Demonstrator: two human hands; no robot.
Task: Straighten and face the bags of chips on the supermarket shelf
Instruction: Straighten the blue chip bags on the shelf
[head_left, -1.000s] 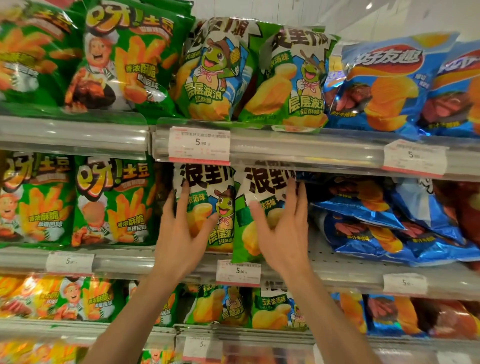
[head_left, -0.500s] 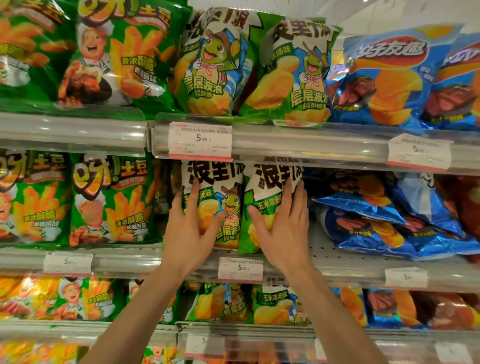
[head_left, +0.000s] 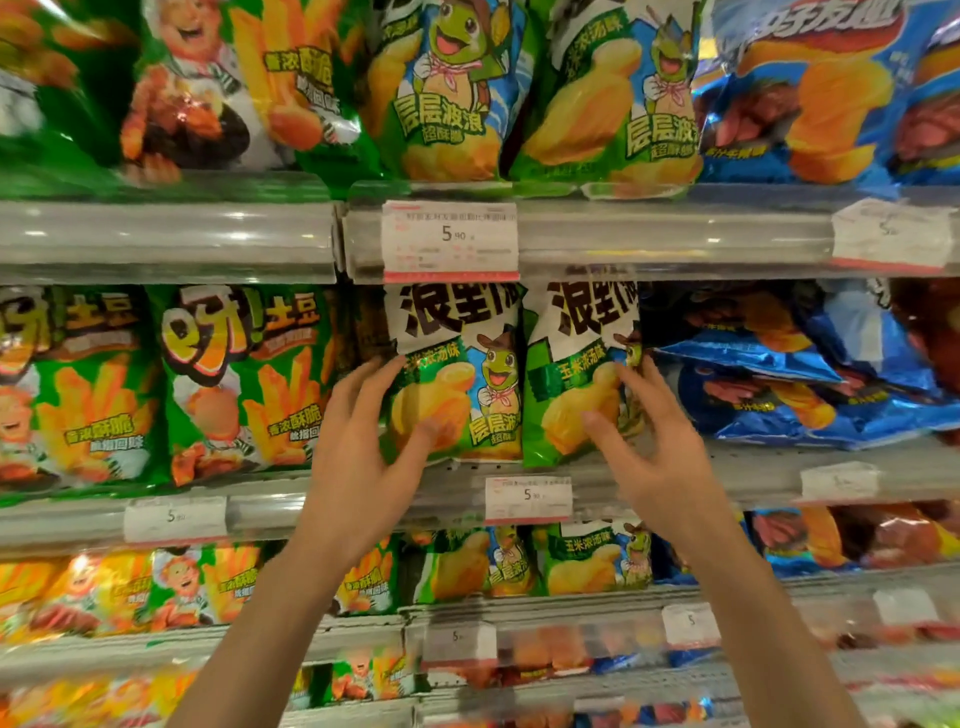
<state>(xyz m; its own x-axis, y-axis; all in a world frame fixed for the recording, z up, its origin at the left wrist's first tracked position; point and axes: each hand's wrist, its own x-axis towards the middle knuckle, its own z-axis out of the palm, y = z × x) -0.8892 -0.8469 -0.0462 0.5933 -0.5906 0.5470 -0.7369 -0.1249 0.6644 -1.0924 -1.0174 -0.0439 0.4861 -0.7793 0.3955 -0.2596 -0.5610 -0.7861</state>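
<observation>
While both arms reach up to the middle shelf (head_left: 649, 467), my left hand (head_left: 363, 447) has its fingers spread along the left edge of the left turtle bag (head_left: 457, 384), thumb pressed on the bag's lower front. My right hand (head_left: 660, 447) is open too, fingertips touching the right edge of the right turtle bag (head_left: 571, 374), thumb just off its front; neither hand is clenched. Both bags stand upright, side by side and touching, faces forward, right above a price tag (head_left: 527, 499). To their left stand green fry bags (head_left: 244, 384); to their right, blue bags (head_left: 779, 384) lie slumped and tilted.
</observation>
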